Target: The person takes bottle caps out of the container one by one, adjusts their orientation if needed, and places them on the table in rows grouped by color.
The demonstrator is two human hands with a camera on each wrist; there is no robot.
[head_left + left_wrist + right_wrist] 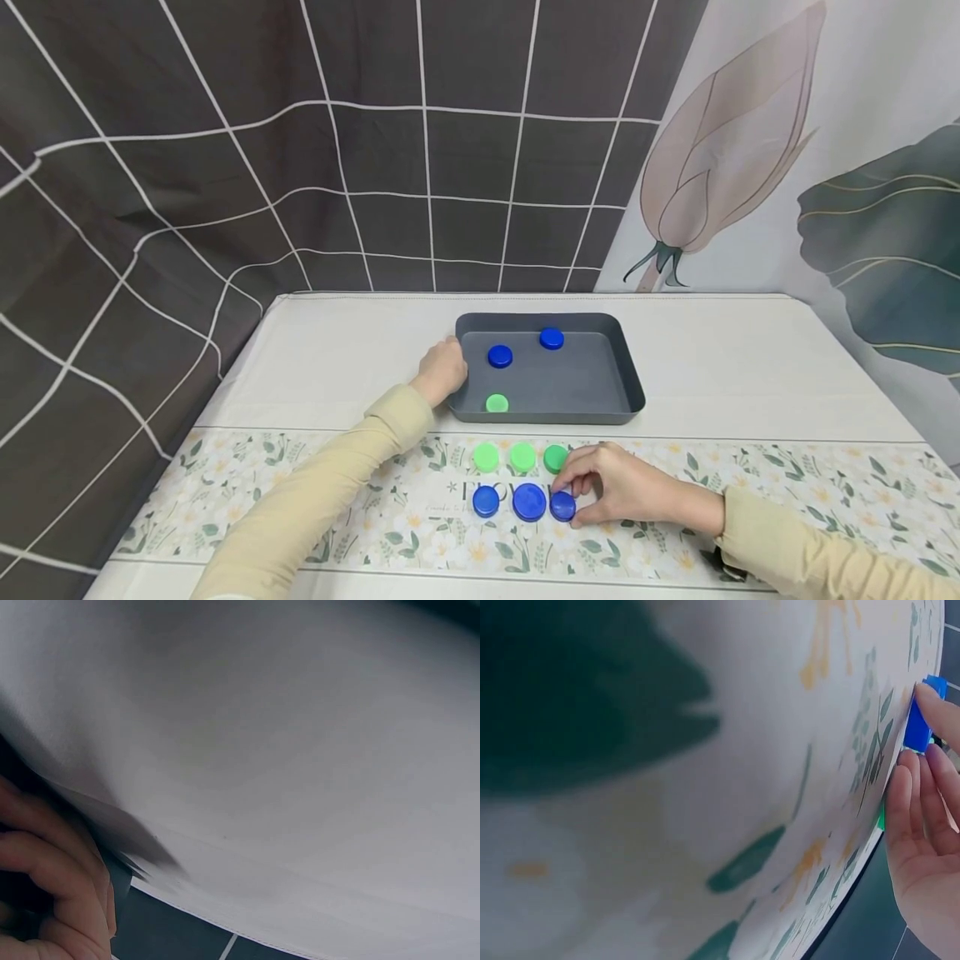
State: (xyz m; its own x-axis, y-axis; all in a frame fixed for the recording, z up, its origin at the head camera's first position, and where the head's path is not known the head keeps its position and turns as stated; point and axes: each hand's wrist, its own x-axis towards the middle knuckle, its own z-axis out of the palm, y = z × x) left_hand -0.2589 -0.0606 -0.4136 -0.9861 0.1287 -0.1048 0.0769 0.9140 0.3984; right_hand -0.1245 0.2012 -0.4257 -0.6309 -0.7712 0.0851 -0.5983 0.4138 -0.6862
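Pinching opposite edges suits the near row's rightmost blue bottle cap: in the head view, the right hand clamps it; the left hand grips the gray tray, best held steady. Left wrist view: curled fingers. Right wrist view: thumb and fingertips straddle the cap.

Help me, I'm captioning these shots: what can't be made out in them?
Head view: the lower part of the light green cap inside the tray, behind the tray's front wall.
Head view: the dark object, mostly behind the right sleeve.
Head view: the cloth's smallest print, too small to read.
Left wrist view: much of the left hand, beyond the picture's edge.
Right wrist view: part of the blue cap, behind the right hand.
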